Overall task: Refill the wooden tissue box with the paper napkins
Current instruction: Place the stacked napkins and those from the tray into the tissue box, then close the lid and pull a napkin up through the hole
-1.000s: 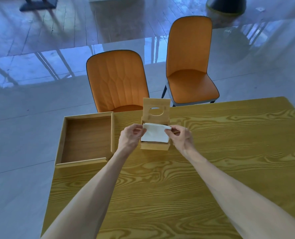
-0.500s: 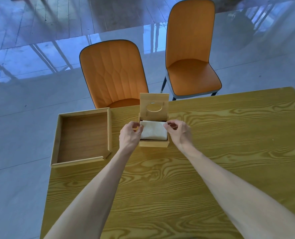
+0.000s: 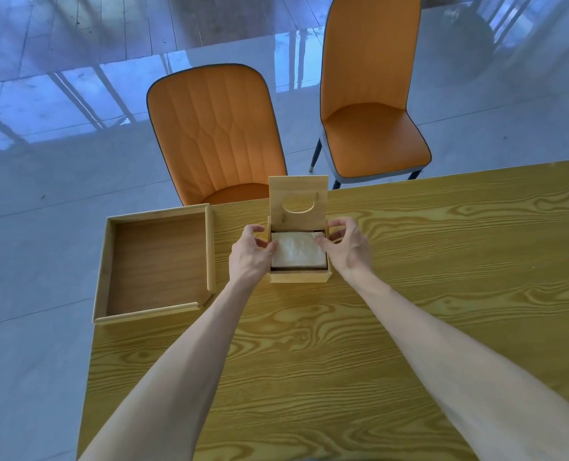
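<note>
The wooden tissue box point(image 3: 299, 277) stood on the yellow wood-grain table point(image 3: 343, 344), toward its far edge, with its hinged lid point(image 3: 298, 202) raised upright at the far side and the oval slot in the lid facing the camera. A white stack of paper napkins point(image 3: 298, 252) lay flat inside the box, just below the rim, with a dark gap showing along its near edge.

The left hand point(image 3: 250, 257) sat against the left wall of the box, its fingers loosely curled and the thumb tip resting on the left edge of the napkins. The right hand point(image 3: 346, 247) sat at the right wall, fingers spread and bent over the far right corner, the thumb touching the napkins' right edge; whether either hand actually pinched the paper or merely pressed on it was hard to tell.

An empty wooden tray point(image 3: 158, 264) lay on the table left of the box, near the left hand but apart from it. Two orange chairs point(image 3: 214, 134) stood on the glossy floor beyond the table, one just behind the box and the other point(image 3: 369, 94) farther right
</note>
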